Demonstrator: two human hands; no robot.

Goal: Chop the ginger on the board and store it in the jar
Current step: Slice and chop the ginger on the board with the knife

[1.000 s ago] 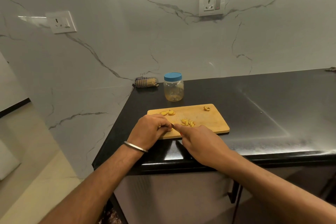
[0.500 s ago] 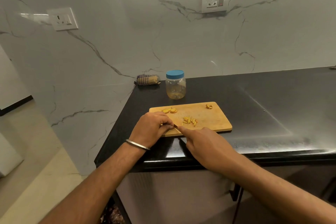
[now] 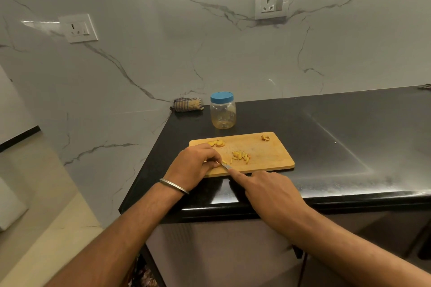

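Two hands at the near edge of the cutting board point(image 3: 263, 154), close together. I see the left hand point(image 3: 193, 165) with fingers curled down on the board's near-left corner, whatever it pins hidden beneath; a steel bangle point(image 3: 173, 186) circles that wrist. The right hand point(image 3: 268, 190) grips a knife point(image 3: 225, 166), index finger stretched along the blade, handle hidden. Chopped ginger point(image 3: 241, 156) lies mid-board, ginger slices point(image 3: 217, 143) at the board's far-left corner, a peel scrap point(image 3: 265, 137) far right. Behind the board stands the jar point(image 3: 222, 110), blue lid on, a rolled cloth point(image 3: 187, 104) to its left
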